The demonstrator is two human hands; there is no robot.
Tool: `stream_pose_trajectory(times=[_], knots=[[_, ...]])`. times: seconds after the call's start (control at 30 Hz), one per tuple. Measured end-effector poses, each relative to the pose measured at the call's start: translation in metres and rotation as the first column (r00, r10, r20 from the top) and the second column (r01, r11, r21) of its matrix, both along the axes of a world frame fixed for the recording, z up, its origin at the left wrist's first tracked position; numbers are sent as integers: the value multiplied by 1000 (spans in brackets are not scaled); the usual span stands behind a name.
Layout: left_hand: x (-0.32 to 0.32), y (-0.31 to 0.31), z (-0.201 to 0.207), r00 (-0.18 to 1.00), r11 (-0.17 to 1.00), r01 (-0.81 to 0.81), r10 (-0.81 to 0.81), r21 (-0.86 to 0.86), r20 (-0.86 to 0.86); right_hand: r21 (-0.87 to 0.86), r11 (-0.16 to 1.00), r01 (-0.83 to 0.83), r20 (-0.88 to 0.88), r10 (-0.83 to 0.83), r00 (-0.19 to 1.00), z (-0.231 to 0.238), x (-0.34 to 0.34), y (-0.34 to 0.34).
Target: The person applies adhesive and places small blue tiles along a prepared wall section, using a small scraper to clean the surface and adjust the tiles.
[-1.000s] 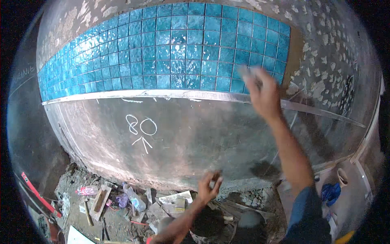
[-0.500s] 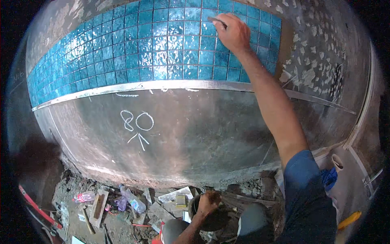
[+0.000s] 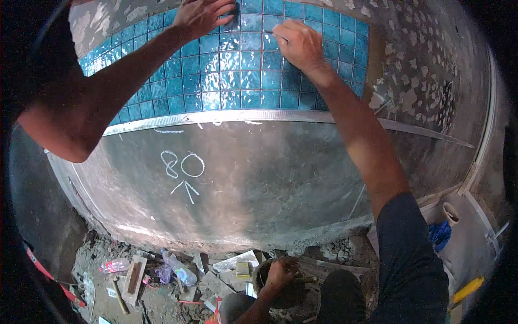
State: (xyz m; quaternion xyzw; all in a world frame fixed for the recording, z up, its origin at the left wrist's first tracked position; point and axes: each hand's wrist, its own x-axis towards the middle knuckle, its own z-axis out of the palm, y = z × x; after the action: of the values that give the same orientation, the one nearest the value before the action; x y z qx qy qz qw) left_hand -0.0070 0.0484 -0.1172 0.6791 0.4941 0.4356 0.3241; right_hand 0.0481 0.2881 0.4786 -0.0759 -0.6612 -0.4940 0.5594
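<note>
High on the wall, a field of glossy blue square tiles (image 3: pixel 226 78) runs in rows above a pale metal strip (image 3: pixel 248 115). My right hand (image 3: pixel 302 46) is at the upper tiles, its fingers pinched on a small thin dark piece (image 3: pixel 269 32) whose tip meets the tile joints; its kind cannot be made out. Low down, between my knees, my left hand (image 3: pixel 278 272) is closed over a dark round bucket (image 3: pixel 263 275); what it holds is hidden. A co-worker's hand (image 3: pixel 202 16) lies with fingers apart on the tiles left of my right hand.
The co-worker's arm (image 3: pixel 118 81) crosses the left side. On the rubble floor lie a clear plastic bottle (image 3: pixel 181 270), a hammer (image 3: pixel 120 296), a wooden-faced float (image 3: pixel 134 279), a yellow sponge (image 3: pixel 243 269) and tile scraps. A blue cloth (image 3: pixel 440 235) sits at the right.
A co-worker's arm has come in from the left, its hand now on the upper tiles. My right hand has moved slightly left and down with the dark piece. My left hand stays at the bucket.
</note>
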Motion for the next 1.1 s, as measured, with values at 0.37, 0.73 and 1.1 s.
stream_pose_trajectory(times=[0.37, 0.73, 1.1], knots=[[12, 6, 8, 990, 991, 90, -99, -98, -98, -18, 1000, -19, -12, 19, 1000, 0, -2, 1], [14, 9, 9, 991, 998, 60, -62, -17, -121, -24, 995, -101, 7, 101, 995, 3, -2, 3], [17, 5, 3, 989, 997, 74, -76, -23, -129, 10, 1000, 24, 21, -25, 999, 4, -6, -2]])
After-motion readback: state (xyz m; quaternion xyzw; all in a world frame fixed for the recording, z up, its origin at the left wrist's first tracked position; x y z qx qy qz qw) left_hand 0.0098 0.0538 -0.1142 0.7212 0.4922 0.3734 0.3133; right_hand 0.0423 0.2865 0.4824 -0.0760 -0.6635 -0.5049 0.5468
